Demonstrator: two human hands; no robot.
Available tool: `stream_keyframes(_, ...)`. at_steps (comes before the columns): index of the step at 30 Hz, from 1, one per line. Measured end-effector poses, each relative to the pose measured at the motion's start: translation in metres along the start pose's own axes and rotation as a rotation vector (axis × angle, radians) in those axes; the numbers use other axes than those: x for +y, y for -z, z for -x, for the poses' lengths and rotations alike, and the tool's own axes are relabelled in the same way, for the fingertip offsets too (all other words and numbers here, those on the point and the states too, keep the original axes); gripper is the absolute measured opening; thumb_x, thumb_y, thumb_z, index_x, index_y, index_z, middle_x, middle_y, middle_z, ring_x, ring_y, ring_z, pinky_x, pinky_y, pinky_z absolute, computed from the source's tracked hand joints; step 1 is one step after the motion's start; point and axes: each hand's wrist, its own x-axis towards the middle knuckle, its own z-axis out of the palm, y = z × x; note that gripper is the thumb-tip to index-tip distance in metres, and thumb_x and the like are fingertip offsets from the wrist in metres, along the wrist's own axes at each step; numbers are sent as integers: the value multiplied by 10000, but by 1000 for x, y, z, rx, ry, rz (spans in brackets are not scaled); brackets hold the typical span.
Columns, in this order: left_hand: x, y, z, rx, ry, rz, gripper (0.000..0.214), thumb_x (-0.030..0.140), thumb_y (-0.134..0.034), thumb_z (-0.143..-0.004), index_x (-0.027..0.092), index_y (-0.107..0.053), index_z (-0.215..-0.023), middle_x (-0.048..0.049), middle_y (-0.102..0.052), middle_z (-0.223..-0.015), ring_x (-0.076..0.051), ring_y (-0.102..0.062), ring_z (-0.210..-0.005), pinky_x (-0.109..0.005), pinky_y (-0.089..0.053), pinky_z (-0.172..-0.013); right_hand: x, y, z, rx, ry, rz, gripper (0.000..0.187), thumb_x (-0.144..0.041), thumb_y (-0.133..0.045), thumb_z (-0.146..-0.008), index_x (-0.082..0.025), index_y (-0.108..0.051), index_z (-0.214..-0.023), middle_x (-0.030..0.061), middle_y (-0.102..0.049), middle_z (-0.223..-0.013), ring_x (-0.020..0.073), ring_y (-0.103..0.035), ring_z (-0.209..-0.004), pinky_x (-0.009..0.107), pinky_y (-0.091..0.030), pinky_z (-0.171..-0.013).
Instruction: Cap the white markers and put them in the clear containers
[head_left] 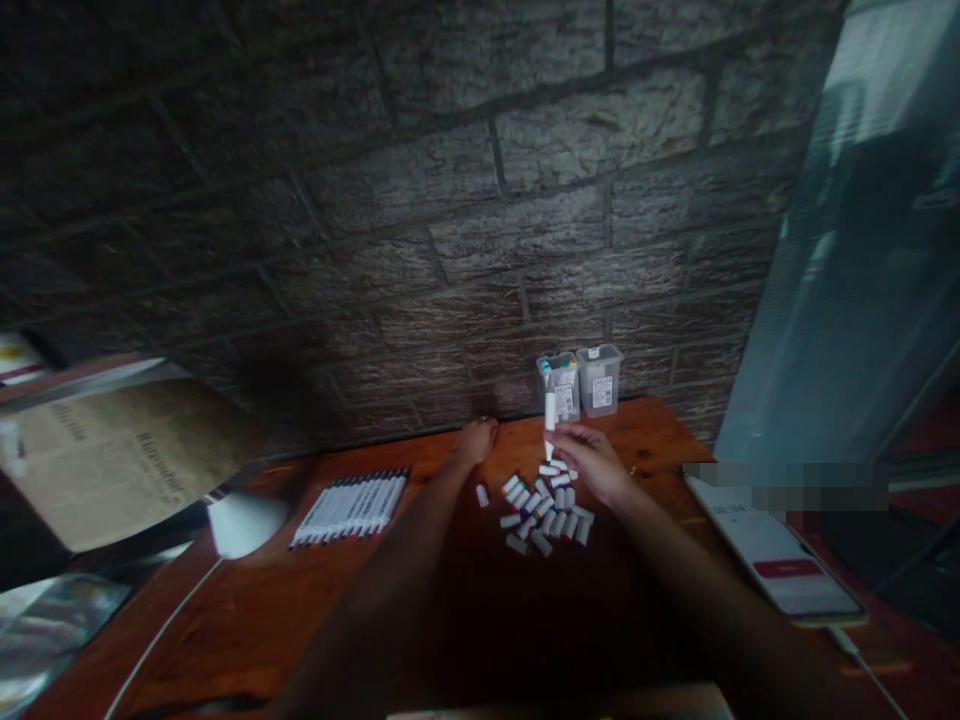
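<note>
My right hand (592,462) pinches a white marker (551,408) between thumb and fingers, upright in front of the clear bins. My left hand (477,440) rests on the wooden table near the wall; its fingers look curled, and whatever they may hold is hidden. Below and between the hands lies a loose heap of short white marker caps (550,508) with coloured ends. One cap (482,495) sits apart, nearest my left forearm. Behind the marker, a clear plastic bin (568,385) contains several markers with coloured ends.
A second clear bin (599,385) stands beside the first against the brick wall (450,250). At left lies a row of white markers (351,508), near a lamp with a paper-covered shade (127,450) and white base (244,522). A plugged-in phone (776,550) lies at right.
</note>
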Motion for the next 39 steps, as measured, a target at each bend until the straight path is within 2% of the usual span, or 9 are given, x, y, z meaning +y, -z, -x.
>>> stream_keyframes(6, -12, -6, 23, 44, -23, 57, 306, 190, -478, -919, 213, -719, -1106, -73, -710, -1225, -191, -649, -1152, -282, -451, -1040, 1, 8, -6, 62, 22, -3, 374, -439, -861, -570, -173, -677, -759, -69, -478, -540, 57, -334, -444, 218, -212, -408)
stream_keyframes(11, -44, 29, 77, 151, 67, 67, 376, 330, -431, -963, 184, -657, -1226, -77, -651, -1327, -193, -579, -1255, -303, -406, -1097, 3, 8, -7, 10, -2, -15, 363, -413, -874, -565, -167, -671, -736, -77, -437, -524, 48, -309, -448, 214, -201, -407)
stream_keyframes(14, -64, 51, 112, 151, 165, 35, 408, 395, -458, -942, 169, -665, -1212, -111, -711, -1213, -253, -658, -1128, -372, -462, -1032, -2, 5, -3, 16, 5, -17, 366, -400, -881, -557, -160, -680, -746, -77, -450, -529, 41, -296, -444, 215, -174, -402)
stream_keyframes(17, -71, 56, 125, 127, 238, -5, 406, 407, -484, -921, 178, -679, -1195, -110, -710, -1218, -265, -667, -1107, -369, -466, -1011, -5, 3, 0, 4, 17, -12, 345, -387, -877, -575, -153, -684, -740, -81, -444, -522, 33, -286, -440, 214, -153, -401)
stream_keyframes(21, -58, 39, 108, 73, 248, -8, 362, 444, -519, -901, 220, -731, -1089, -86, -748, -1129, -264, -686, -1058, -337, -483, -939, -3, 5, -1, -8, 18, 1, 323, -371, -871, -596, -151, -695, -754, -75, -462, -535, 32, -298, -446, 211, -156, -404)
stream_keyframes(26, -36, 27, 87, 5, 208, 27, 261, 334, -557, -866, 196, -778, -879, -112, -776, -934, -291, -712, -928, -356, -487, -847, -2, 8, -4, 40, 7, -6, 343, -382, -877, -572, -151, -691, -745, -68, -478, -557, 36, -304, -454, 209, -166, -405)
stream_keyframes(30, -14, 24, 90, -88, 83, 158, 211, 351, -622, -837, 230, -771, -926, -32, -780, -935, -209, -714, -877, -267, -489, -793, -4, 6, -3, 50, -6, -2, 362, -384, -884, -551, -151, -683, -742, -72, -477, -559, 34, -312, -454, 206, -169, -406)
stream_keyframes(33, 5, 15, 90, -148, -55, 356, 250, 359, -597, -862, 180, -762, -917, -53, -775, -902, -204, -704, -830, -276, -492, -759, -3, 3, -1, 10, -6, 11, 352, -392, -871, -568, -156, -691, -756, -80, -455, -530, 39, -315, -452, 208, -198, -417)
stream_keyframes(39, 20, 2, 94, -78, -130, 452, 269, 383, -607, -875, 180, -750, -978, -69, -770, -991, -218, -701, -901, -311, -494, -826, -2, 6, -3, 24, -9, 28, 343, -401, -857, -586, -163, -671, -747, -83, -453, -527, 40, -308, -451, 210, -184, -417)
